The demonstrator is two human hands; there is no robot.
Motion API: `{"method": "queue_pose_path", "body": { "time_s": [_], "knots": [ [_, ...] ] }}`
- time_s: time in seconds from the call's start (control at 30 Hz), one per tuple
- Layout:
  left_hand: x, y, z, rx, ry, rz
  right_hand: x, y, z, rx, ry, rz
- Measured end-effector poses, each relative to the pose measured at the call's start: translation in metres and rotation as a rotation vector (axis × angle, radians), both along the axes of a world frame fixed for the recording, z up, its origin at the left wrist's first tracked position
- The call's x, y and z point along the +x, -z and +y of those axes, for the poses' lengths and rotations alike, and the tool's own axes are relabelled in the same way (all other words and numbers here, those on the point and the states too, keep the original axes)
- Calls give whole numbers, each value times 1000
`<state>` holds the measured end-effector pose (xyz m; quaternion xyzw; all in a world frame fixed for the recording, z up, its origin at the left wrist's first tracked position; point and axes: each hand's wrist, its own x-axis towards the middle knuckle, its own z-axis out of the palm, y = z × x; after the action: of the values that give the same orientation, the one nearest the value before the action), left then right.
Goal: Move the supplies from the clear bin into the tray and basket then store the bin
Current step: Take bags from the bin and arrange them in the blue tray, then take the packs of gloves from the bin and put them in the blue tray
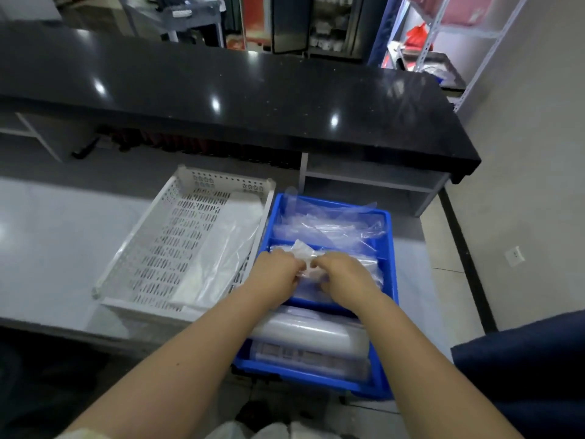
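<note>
Glossy black stone-like countertop (221, 90); smooth blue plastic tray (391, 280); matt white perforated plastic basket (164, 245); clear, crinkled plastic bags (326, 226); frosted plastic roll (310, 334); pale, smooth worktop (57, 248).

Both hands (311, 269) pinch a crumpled plastic bag (302, 250) over the blue tray (391, 280).

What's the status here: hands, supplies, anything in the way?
Left hand and right hand both pinching a clear plastic packet over the blue tray, middle compartment. White basket beside it, bags inside. Nothing in the way.

Both forearms (190, 359) bare; whitish garment (253, 430) shows below them.
</note>
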<state>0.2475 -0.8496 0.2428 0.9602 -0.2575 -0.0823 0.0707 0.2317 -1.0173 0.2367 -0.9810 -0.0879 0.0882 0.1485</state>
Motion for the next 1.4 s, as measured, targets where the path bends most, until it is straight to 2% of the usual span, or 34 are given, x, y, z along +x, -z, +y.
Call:
{"method": "queue_pose_path", "body": {
  "time_s": [0.13, 0.4, 0.6, 0.87, 1.07, 1.17, 1.4],
  "knots": [
    [0, -11, 17, -84, -90, -83, 15, -19, 10, 120, -74, -178],
    [-21, -39, 117, -152, -420, -193, 29, -46, 114, 111, -336, -251],
    [-73, -45, 275, -122, -700, -251, 11, -56, 271, 98, -589, -329],
    [-188, -43, 521, -73, -1043, -351, -44, -53, 543, 133, -868, -347],
    [-262, -19, 657, -70, -1294, -258, -89, -37, 702, 135, -1064, -281],
    [-292, 2, 707, -136, -1424, -211, -100, -20, 758, 100, -1165, -220],
    [-309, 53, 796, -171, -1656, -64, -79, 28, 876, 80, -1283, -76]
  ]
}}
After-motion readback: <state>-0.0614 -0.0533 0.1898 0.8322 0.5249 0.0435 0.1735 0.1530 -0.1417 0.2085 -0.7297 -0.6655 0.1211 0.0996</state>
